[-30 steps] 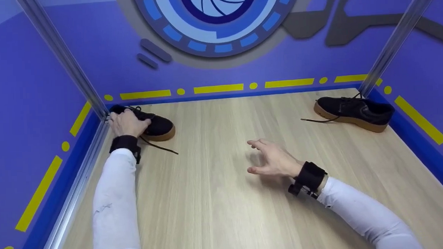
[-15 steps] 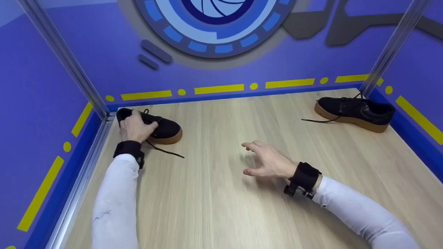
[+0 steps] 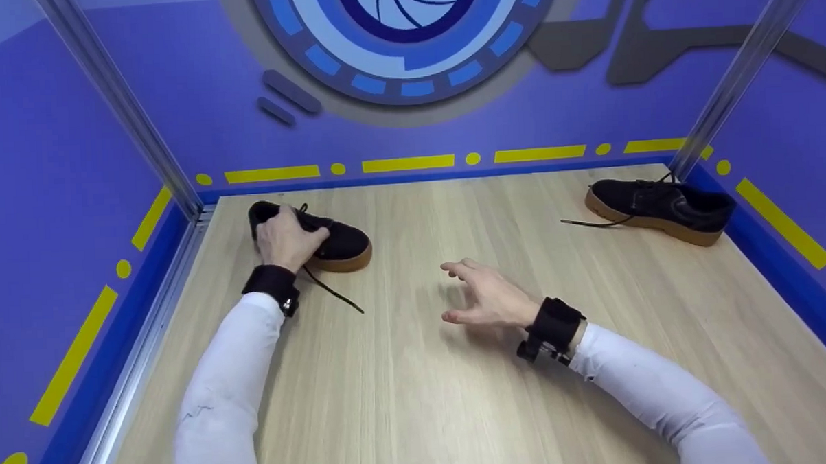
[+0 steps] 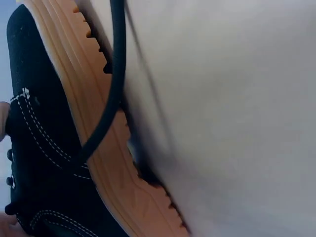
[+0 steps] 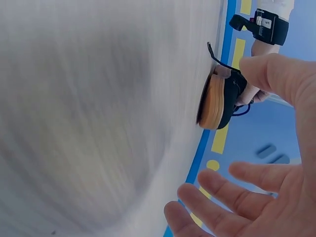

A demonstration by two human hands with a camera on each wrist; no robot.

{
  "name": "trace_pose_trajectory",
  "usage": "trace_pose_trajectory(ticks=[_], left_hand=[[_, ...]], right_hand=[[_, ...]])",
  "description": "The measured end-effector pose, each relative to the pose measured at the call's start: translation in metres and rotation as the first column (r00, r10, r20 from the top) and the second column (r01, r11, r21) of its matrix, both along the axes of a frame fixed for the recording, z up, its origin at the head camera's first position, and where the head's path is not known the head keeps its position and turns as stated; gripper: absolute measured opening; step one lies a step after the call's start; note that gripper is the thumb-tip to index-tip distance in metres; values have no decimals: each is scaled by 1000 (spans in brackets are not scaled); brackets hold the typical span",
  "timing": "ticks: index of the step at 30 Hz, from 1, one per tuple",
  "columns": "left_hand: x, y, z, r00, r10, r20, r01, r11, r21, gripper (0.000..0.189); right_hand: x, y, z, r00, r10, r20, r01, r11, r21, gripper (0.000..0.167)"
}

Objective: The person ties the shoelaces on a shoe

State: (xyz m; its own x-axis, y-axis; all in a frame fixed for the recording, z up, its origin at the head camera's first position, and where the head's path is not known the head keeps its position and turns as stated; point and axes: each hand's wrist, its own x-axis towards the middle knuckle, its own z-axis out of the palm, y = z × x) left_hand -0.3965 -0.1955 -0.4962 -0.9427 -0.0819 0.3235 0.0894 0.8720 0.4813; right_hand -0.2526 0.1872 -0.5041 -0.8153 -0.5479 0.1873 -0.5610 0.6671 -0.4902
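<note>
My left hand (image 3: 286, 240) grips a black lace-up shoe (image 3: 348, 242) over its opening, thumb on the lace side, toe pointing right. In the left wrist view its tan ridged sole (image 4: 111, 158) runs close along the tabletop, and white stitching shows on the dark upper (image 4: 44, 128). A loose lace (image 4: 117, 59) trails from it toward the front. My right hand (image 3: 491, 298) hovers over the middle of the table, fingers spread and holding nothing. The right wrist view shows its relaxed fingers (image 5: 222, 212), with the gripped shoe (image 5: 215, 101) beyond them.
A matching black shoe (image 3: 659, 209) stands at the back right, toe to the left, its lace (image 3: 591, 224) lying out on the wooden tabletop (image 3: 404, 383). Blue printed panels (image 3: 174, 75) enclose the back and sides, with metal posts (image 3: 116, 98) in the corners.
My left hand has moved the shoe from the back left corner to the right and slightly forward, its lace trailing along. My right hand has drifted a little left.
</note>
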Motion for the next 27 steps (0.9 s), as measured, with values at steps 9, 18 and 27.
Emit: trace_pose_trajectory(ticks=[9,18,27], left_hand=[[17,32,1,1000,-1,-20,0,999,-34,60],[34,69,1,998,-46,-31,45,998,-47,57],[52,99,-2,993,-107,-44,103,991,-82,56]], right_hand=[[-14,-19,4,994,-72,79,69,997,45,97],[-25,-38,-2,984,-142,106,133,987,89,113],[-35,-57,-11,974,-212,85,205,975,85,115]])
